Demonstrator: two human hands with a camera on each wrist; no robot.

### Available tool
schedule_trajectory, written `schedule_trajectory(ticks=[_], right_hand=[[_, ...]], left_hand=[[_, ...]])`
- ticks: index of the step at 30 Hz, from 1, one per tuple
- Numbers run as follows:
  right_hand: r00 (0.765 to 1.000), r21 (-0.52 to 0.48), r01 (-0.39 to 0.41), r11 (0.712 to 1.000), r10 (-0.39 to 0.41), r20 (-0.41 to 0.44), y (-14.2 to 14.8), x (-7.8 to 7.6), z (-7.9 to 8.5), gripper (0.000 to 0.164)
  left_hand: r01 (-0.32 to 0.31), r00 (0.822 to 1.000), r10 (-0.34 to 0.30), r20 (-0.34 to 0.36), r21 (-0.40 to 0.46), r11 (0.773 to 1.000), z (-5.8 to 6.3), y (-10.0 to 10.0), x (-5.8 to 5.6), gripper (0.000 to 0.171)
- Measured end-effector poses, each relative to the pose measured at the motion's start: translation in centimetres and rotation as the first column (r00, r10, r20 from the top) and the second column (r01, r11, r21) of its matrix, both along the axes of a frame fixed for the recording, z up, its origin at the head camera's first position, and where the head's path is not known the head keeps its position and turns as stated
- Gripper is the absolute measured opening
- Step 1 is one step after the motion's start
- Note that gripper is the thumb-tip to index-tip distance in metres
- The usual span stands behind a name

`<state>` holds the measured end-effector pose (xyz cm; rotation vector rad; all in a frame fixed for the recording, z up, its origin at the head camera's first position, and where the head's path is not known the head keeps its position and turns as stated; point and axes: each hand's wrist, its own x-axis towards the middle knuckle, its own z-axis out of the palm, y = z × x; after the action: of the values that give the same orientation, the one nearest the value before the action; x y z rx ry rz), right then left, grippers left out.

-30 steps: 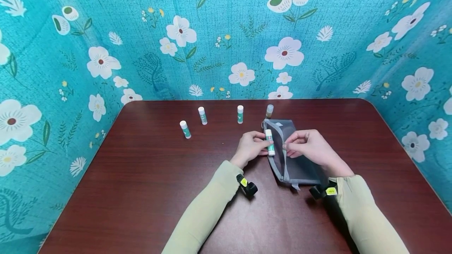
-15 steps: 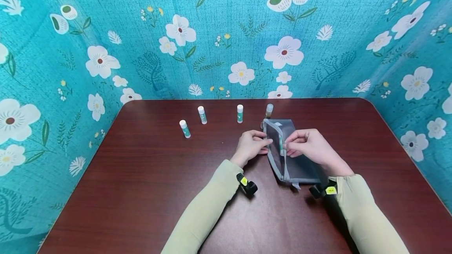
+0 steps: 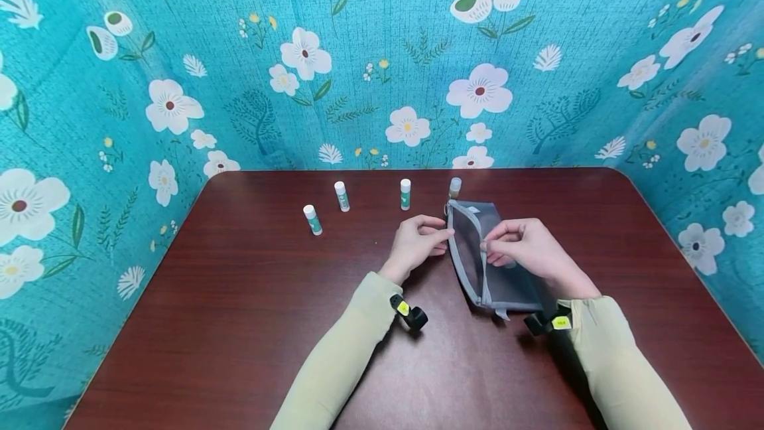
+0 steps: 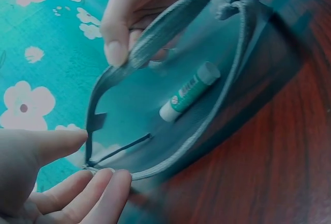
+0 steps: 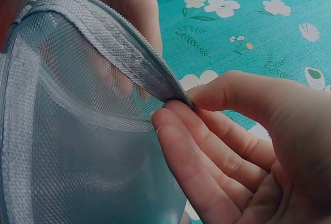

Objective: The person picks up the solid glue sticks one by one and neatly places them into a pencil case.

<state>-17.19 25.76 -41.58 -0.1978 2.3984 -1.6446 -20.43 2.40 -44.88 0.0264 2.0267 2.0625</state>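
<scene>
A grey mesh zipper pouch (image 3: 513, 290) lies on the table with its mouth spread apart. My right hand (image 3: 522, 251) pinches the right side of its zipper edge between thumb and fingers; the right wrist view shows the edge (image 5: 129, 58) held there. At the left rim is my left hand (image 3: 414, 247), thumb and fingers apart and holding nothing, fingertips (image 4: 121, 180) at the rim. Inside the pouch a glue stick (image 4: 190, 90) with a green label lies loose, plain in the left wrist view.
Three white-capped glue sticks stand toward the back left of the table: one (image 3: 313, 219), another (image 3: 342, 196) and a third (image 3: 406, 194). A clear-capped small bottle or tube (image 3: 455, 188) is just behind the pouch. A flowered blue curtain (image 3: 370, 58) surrounds the brown table (image 3: 268, 324).
The glue stick in my left hand went into the pouch and was let go. My left hand has drawn back slightly left. The right hand keeps its pinch on the pouch edge.
</scene>
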Motion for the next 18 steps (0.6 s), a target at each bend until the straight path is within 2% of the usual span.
schedule_trajectory(ticks=[7,18], right_hand=[[1.0,-0.016,-0.003,1.0,0.003,-0.003,0.2,0.1,-0.2,0.023],[1.0,-0.018,-0.012,1.0,0.012,-0.02,0.2,0.0,-0.3,0.021]], left_hand=[[-0.013,0.999,0.013,-0.048,0.002,1.0,1.0,-0.8,-0.1,0.039],[-0.036,0.985,0.036,-0.166,0.004,0.999,2.5,-1.4,-1.0,0.035]])
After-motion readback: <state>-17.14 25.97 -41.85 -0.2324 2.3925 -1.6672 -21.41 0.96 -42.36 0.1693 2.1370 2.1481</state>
